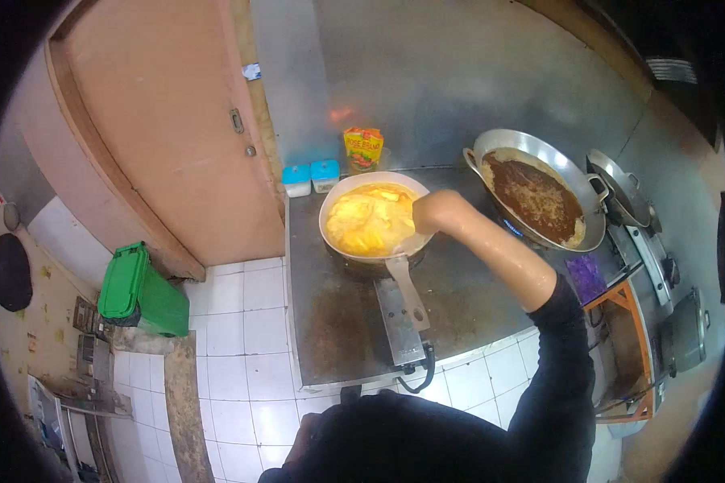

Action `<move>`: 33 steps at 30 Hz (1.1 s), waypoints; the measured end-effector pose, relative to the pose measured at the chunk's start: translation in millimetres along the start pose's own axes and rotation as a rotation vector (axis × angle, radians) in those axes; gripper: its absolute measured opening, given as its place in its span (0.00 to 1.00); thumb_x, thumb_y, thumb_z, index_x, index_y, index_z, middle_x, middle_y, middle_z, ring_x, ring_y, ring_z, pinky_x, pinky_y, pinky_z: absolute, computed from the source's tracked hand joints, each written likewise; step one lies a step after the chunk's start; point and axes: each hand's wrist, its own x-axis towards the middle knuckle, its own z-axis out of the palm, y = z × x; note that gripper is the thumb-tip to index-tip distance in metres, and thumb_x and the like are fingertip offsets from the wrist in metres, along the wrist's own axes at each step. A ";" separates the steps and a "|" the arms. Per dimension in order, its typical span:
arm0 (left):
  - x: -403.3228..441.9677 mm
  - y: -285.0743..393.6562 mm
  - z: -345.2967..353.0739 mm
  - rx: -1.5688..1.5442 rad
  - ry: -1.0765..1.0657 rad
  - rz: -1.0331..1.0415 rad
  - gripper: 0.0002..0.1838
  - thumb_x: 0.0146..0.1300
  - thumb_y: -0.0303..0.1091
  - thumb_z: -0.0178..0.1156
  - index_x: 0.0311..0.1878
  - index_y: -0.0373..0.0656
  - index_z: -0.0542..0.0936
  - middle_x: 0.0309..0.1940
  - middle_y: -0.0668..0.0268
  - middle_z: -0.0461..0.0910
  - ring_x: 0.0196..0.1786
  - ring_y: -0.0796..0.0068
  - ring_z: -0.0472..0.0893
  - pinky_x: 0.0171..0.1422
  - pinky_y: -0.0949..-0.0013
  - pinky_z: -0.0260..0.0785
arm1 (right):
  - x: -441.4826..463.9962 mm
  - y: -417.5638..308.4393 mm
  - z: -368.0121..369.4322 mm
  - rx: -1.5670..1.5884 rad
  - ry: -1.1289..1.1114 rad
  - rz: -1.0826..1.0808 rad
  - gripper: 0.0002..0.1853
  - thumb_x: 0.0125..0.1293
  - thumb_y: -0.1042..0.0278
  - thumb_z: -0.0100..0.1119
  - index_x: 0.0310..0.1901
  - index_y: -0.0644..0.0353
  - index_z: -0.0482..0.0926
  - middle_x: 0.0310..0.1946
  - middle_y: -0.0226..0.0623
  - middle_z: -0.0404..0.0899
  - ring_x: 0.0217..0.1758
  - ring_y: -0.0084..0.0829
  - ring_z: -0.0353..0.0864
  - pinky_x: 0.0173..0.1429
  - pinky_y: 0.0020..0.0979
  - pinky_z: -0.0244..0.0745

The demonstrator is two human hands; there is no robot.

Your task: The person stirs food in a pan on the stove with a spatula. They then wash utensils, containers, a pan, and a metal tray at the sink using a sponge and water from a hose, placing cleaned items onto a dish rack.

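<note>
A light-coloured frying pan (408,290) sits on the stove, its handle towards me. Bubbling yellow food (366,219), which looks like beaten egg, fills the pan. My right hand (439,212) is closed over the pan's right rim. Its fingers point away from me and are hidden, so whatever it may hold cannot be made out. Low in the view, close to my dark clothing, only a small part of my left hand (301,439) shows. The fingers of that hand are hidden.
A large wok (491,138) with dark brown liquid stands right of the pan, another metal pan (624,189) beyond it. Behind are two blue-lidded tubs (325,171) and a yellow pouch (363,150). A green bin (141,290) stands left, near a closed door (161,121).
</note>
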 end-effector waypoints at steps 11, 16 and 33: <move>-10.7 5.7 0.9 -0.026 0.008 -0.015 0.13 0.56 0.34 0.49 0.43 0.47 0.76 0.26 0.65 0.77 0.26 0.71 0.76 0.28 0.66 0.68 | 57.8 22.4 33.2 0.136 -0.043 0.203 0.18 0.53 0.63 0.53 0.46 0.56 0.76 0.47 0.40 0.75 0.48 0.38 0.76 0.46 0.43 0.73; -19.1 6.9 6.7 -0.041 0.022 -0.031 0.13 0.57 0.34 0.49 0.44 0.47 0.76 0.26 0.65 0.77 0.26 0.71 0.76 0.27 0.66 0.68 | 87.5 29.4 35.7 0.189 0.043 0.208 0.18 0.52 0.66 0.51 0.46 0.57 0.76 0.47 0.40 0.75 0.49 0.38 0.76 0.47 0.42 0.72; -44.4 26.3 -18.1 -0.592 0.144 -0.193 0.13 0.57 0.33 0.49 0.45 0.46 0.76 0.25 0.65 0.76 0.24 0.72 0.76 0.25 0.67 0.68 | 47.5 30.0 -28.5 0.203 0.309 0.158 0.15 0.49 0.69 0.51 0.40 0.58 0.79 0.43 0.42 0.77 0.46 0.38 0.77 0.45 0.39 0.73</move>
